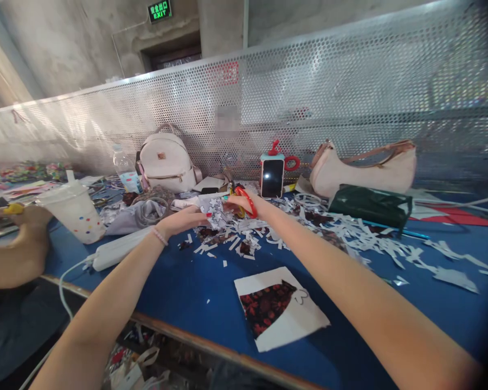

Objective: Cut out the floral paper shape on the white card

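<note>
My left hand [187, 218], with a pale bead bracelet at the wrist, holds a grey fabric piece with a white flower pattern [214, 210] above the table. Beside it, my right hand [236, 205] is closed around yellow-handled scissors [239, 212], mostly hidden by the fingers. A red band circles the right wrist. Whether the blades touch the fabric I cannot make out. Nearer to me lies a white square card [293, 322] bearing a dark red-patterned fabric shape and a drawn outline. White paper and dark fabric scraps [244, 235] are strewn below and right of my hands.
At left stand a dotted cup [75, 211], a bottle [126, 170] and a white power strip [120, 250]. Another person's hand [28, 227] is beyond the cup. A backpack [165, 160], phone [272, 177], handbag [361, 170] and dark green pouch [370, 206] line the back.
</note>
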Action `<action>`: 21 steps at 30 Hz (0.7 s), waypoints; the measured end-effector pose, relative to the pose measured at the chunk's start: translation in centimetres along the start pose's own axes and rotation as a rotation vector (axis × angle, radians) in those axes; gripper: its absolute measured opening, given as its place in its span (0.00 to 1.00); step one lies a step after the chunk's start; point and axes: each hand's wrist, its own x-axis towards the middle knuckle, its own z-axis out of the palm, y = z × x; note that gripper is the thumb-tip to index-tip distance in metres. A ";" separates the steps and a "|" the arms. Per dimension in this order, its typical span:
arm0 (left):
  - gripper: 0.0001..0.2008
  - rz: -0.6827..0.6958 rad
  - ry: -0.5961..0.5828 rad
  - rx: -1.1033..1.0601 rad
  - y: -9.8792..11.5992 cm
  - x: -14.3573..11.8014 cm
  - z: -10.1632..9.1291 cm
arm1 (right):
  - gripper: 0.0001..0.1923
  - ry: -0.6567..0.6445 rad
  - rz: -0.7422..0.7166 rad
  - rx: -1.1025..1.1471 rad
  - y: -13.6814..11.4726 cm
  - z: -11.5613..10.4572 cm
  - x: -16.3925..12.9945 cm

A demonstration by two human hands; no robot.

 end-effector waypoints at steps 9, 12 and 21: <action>0.26 0.043 -0.080 0.176 1.6 -0.9 -1.8 | 0.13 0.075 -0.060 0.076 1.5 1.2 0.7; 0.30 0.149 0.077 0.245 2.3 -0.9 -2.4 | 0.12 0.037 -0.048 0.129 1.5 1.1 0.8; 0.34 0.413 0.262 0.741 0.5 0.7 -1.7 | 0.09 -0.089 -0.057 0.243 1.5 1.1 0.8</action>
